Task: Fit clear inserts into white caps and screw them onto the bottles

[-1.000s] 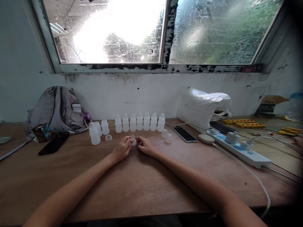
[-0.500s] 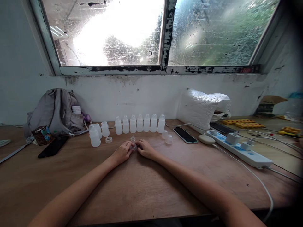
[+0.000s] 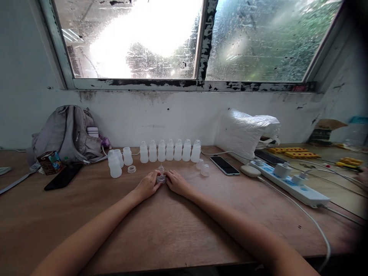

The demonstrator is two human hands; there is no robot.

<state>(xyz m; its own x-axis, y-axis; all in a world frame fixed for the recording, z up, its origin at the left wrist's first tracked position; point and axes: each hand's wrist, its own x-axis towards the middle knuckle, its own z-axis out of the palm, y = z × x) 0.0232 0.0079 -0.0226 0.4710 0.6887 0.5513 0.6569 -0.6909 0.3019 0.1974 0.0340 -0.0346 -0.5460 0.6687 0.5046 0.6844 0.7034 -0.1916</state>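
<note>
A small clear baby bottle nipple (image 3: 161, 178) sits low over the table, between my two hands. My left hand (image 3: 147, 184) is closed, its thumb and fingers on the nipple's left side. The curled fingers of my right hand (image 3: 176, 181) press against its right side. Just beyond them, a second clear nipple (image 3: 161, 168) stands on the table. A pale collar ring (image 3: 131, 169) lies to the left, near white baby bottles (image 3: 115, 168) without tops. Clear caps (image 3: 204, 170) lie to the right.
Several capped bottles (image 3: 170, 150) stand in a row by the wall. A phone (image 3: 224, 165), a power strip (image 3: 290, 184) and cables are on the right. A backpack (image 3: 67, 134), a drink carton (image 3: 51, 162) and a dark phone (image 3: 63, 177) are on the left.
The fingers of both hands have shifted slightly around the nipple, and more of it shows between them. The view has moved a little; the bottles stay in place.
</note>
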